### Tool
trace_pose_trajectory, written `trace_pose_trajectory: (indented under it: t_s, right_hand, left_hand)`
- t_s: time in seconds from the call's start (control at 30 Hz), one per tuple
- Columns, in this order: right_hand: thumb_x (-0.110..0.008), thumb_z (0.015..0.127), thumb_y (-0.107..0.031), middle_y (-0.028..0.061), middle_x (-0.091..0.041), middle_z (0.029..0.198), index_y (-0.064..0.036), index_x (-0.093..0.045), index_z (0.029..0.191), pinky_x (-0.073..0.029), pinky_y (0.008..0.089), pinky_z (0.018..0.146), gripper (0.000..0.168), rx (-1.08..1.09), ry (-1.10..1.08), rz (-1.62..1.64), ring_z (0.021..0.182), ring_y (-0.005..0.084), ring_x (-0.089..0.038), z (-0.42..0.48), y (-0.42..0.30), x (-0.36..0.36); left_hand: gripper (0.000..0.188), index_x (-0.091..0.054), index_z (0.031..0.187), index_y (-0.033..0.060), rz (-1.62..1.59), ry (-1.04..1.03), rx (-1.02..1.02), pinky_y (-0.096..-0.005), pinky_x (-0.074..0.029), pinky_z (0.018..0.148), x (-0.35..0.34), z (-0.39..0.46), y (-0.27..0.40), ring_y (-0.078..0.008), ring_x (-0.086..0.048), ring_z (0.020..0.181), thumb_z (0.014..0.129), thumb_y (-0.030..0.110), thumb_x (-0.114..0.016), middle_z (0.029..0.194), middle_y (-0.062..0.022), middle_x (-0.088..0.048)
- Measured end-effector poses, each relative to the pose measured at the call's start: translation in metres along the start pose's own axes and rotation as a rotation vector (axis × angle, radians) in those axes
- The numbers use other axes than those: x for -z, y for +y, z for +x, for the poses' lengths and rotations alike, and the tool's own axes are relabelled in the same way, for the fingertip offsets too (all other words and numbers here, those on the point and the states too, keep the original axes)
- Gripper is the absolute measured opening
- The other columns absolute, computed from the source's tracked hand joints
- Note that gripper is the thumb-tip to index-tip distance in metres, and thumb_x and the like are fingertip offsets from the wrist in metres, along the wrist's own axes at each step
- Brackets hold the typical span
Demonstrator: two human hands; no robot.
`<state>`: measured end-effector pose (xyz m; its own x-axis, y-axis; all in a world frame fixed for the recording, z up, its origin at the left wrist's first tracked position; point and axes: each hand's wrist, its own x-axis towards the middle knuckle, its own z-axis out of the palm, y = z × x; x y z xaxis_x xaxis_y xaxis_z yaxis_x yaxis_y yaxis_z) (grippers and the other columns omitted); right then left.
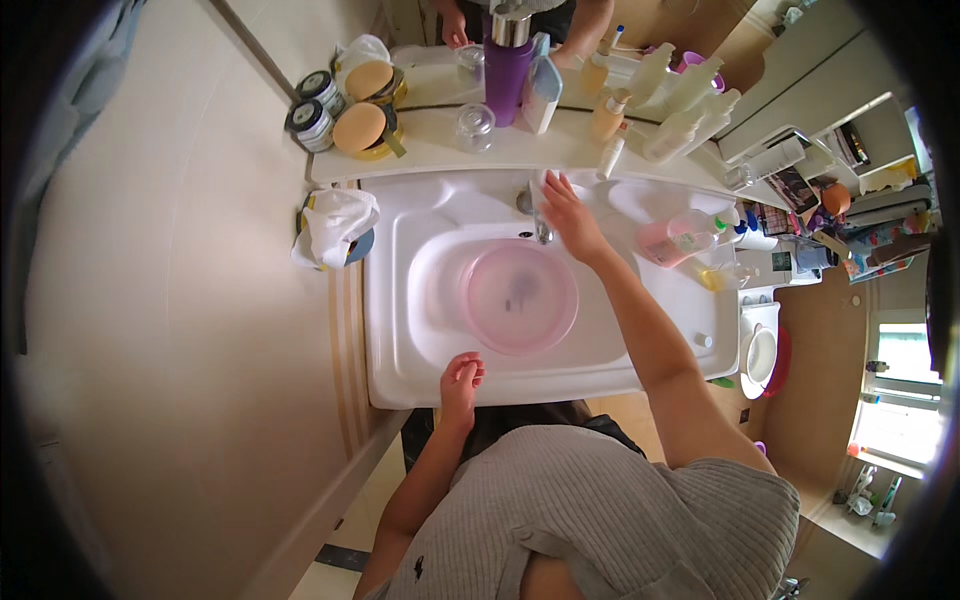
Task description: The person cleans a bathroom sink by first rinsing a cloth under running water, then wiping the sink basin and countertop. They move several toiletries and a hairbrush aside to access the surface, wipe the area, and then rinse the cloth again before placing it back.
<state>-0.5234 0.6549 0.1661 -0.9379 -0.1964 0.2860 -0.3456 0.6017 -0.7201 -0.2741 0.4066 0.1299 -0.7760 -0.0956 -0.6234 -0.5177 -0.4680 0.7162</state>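
A round translucent pink basin [522, 298] sits in the white washbasin [442, 379], with a blurry dark patch showing at its bottom. My right hand [567, 217] reaches to the faucet [543, 225] behind the basin, palm down and fingers extended over its top; it grips nothing that I can see. Over the front rim of the washbasin, left of the pink basin, is my left hand [463, 379], its fingers loosely curled. Nothing shows in it. Whether water runs from the spout cannot be told.
A pink soap bottle [671, 244] and a pump bottle with yellow liquid [724, 278] stand on the right, near a small white cap [703, 340]. Behind, the shelf [427, 161] bears jars and bottles before a mirror. A white cloth [341, 217] hangs at the left wall.
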Motion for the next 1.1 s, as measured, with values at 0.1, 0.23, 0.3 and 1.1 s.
trace_pose_trajectory:
  t_s: [0.1, 0.23, 0.3, 1.1]
  right_hand:
    - [-0.047, 0.096, -0.025, 0.0209, -0.043, 0.137, 0.002, -0.045, 0.132, -0.027, 0.0449, 0.111, 0.045, 0.071, -0.163, -0.244, 0.131, 0.0374, -0.037, 0.035, -0.007, 0.008]
    - [-0.047, 0.095, -0.021, 0.0193, -0.042, 0.139, 0.002, -0.044, 0.133, -0.031, 0.0442, 0.109, 0.044, 0.110, -0.134, -0.321, 0.131, 0.0360, -0.038, 0.010, -0.026, 0.005]
    - [-0.049, 0.095, -0.018, 0.0183, -0.041, 0.140, 0.002, -0.044, 0.132, -0.034, 0.0436, 0.107, 0.043, 0.136, -0.046, -0.279, 0.130, 0.0351, -0.038, -0.019, -0.042, 0.006]
    - [-0.050, 0.093, -0.012, 0.0251, -0.038, 0.132, -0.001, -0.042, 0.133, -0.050, 0.0473, 0.084, 0.042, -0.235, 0.205, -0.330, 0.098, 0.0418, -0.058, -0.022, -0.009, -0.079]
  left_hand:
    - [0.017, -0.061, 0.107, 0.0044, -0.016, -0.040, 0.023, -0.0228, -0.043, 0.071, -0.009, 0.003, -0.001, -0.0099, -0.054, 0.080, 0.091, 0.006, -0.053, 0.090, -0.0015, -0.060]
    - [0.017, -0.061, 0.105, 0.0049, -0.029, -0.040, 0.066, -0.0226, -0.043, 0.071, -0.016, 0.005, 0.001, -0.0098, -0.055, 0.081, 0.091, 0.006, -0.053, 0.090, -0.0015, -0.060]
    - [0.016, -0.061, 0.105, 0.0052, -0.036, -0.048, 0.083, -0.0226, -0.044, 0.071, -0.015, -0.001, -0.002, -0.0098, -0.055, 0.081, 0.091, 0.006, -0.053, 0.090, -0.0016, -0.060]
    - [0.016, -0.060, 0.104, 0.0072, -0.056, 0.148, 0.133, -0.0221, -0.046, 0.066, 0.022, -0.009, -0.002, -0.0104, -0.056, 0.074, 0.089, 0.006, -0.054, 0.087, -0.0015, -0.059]
